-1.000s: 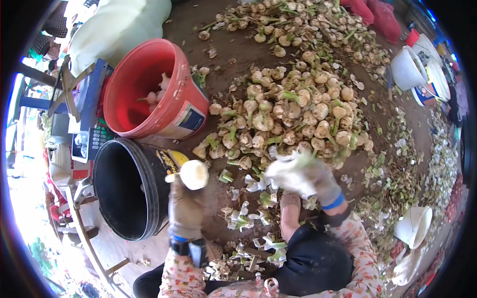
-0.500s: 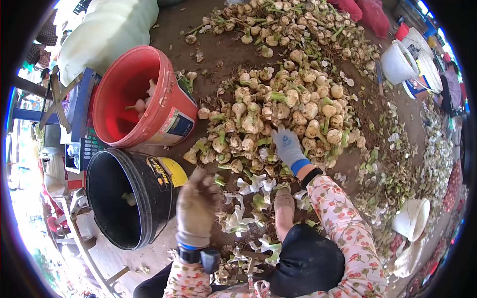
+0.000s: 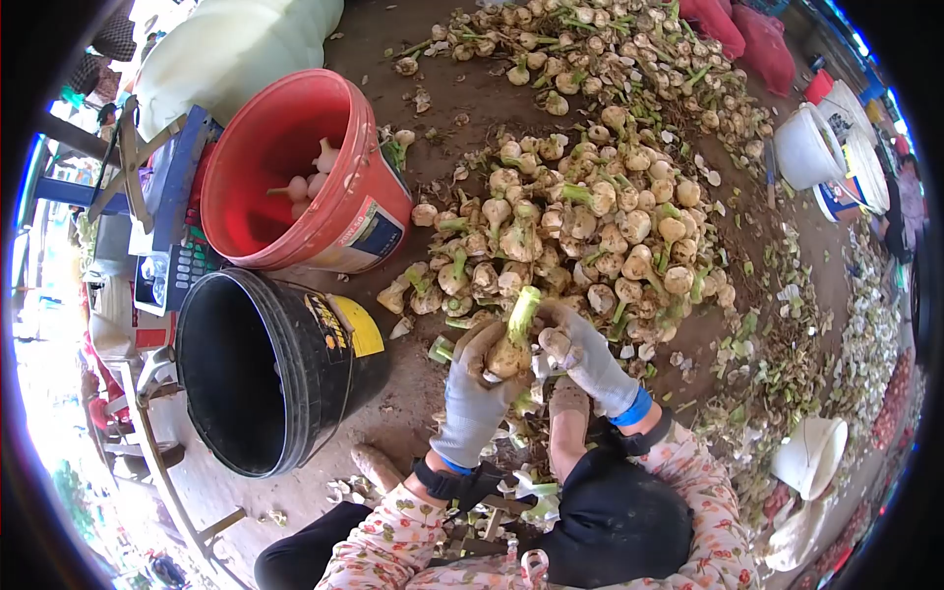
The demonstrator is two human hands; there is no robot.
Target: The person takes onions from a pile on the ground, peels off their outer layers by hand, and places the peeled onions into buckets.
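Wrapped around a garlic bulb [image 3: 508,360] is my left hand [image 3: 470,393], in a dirty whitish glove. The bulb's thick green stem points up and away. Just right of it, my right hand [image 3: 593,366], also gloved, has its fingers curled with the thumb close to the bulb. Whether those fingers touch the bulb or pinch something small cannot be made out. Both hands are in front of a large heap of unpeeled garlic bulbs [image 3: 590,226] with cut stems and soil on their skins.
A red bucket [image 3: 369,162] holding several pale, clean garlic bulbs stands at the left, with a black bucket [image 3: 324,379] in front of it. Another garlic heap [image 3: 610,49] lies farther back. White buckets [image 3: 808,147] stand at the right, beyond scattered peelings [image 3: 777,344].
My right hand has drawn back from the heap toward my left. My left hand, blurred near the black bucket before, has moved right and now holds a stemmed garlic bulb.
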